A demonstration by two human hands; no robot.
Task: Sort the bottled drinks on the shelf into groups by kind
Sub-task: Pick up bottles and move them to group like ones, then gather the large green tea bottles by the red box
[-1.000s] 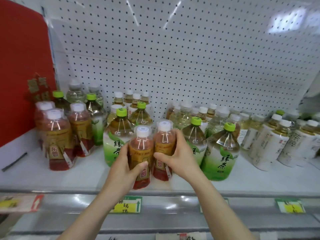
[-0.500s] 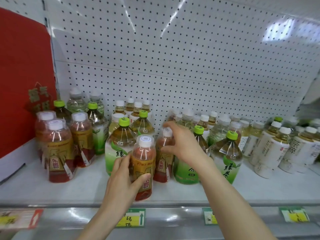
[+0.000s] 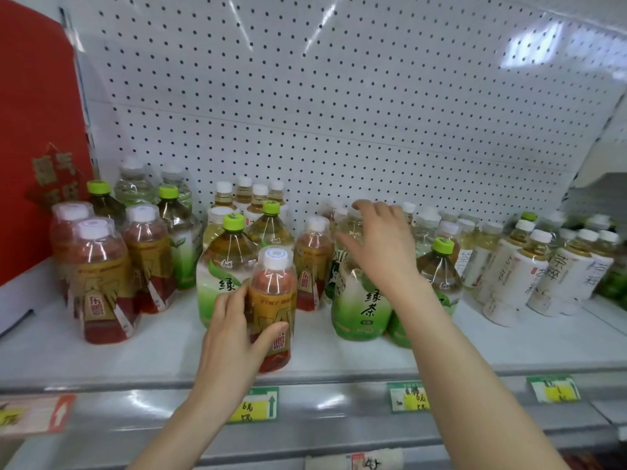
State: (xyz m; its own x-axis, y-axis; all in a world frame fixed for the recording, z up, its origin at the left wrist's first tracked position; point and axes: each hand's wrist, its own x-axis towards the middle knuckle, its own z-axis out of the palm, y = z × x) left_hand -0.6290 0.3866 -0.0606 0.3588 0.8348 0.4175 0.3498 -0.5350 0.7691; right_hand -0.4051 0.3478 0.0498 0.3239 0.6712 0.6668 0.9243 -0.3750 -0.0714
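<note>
On the near edge of the white shelf (image 3: 135, 354), a little left of centre, a red tea bottle (image 3: 273, 300) with a white cap stands upright. The left hand (image 3: 234, 340) grips its lower half, with the thumb across the front of the label and the fingers curled round the left side. Just behind it to the left stands a large green tea bottle (image 3: 227, 262) with a green cap, and just behind it to the right stands a second red bottle (image 3: 311, 262).

The right hand (image 3: 380, 245) reaches farther back with its fingers spread and loosely straight, gripping nothing. It hides the top of another green tea bottle (image 3: 359, 300). Whether its fingertips touch the pale bottles (image 3: 424, 228) at the back cannot be told.

A cluster of red bottles (image 3: 101, 283) stands at the left end near a red sign (image 3: 34, 130), and white-labelled bottles (image 3: 509, 269) fill the right end. Price tags (image 3: 254, 403) sit on the front rail, and a pegboard (image 3: 339, 113) rises behind.
</note>
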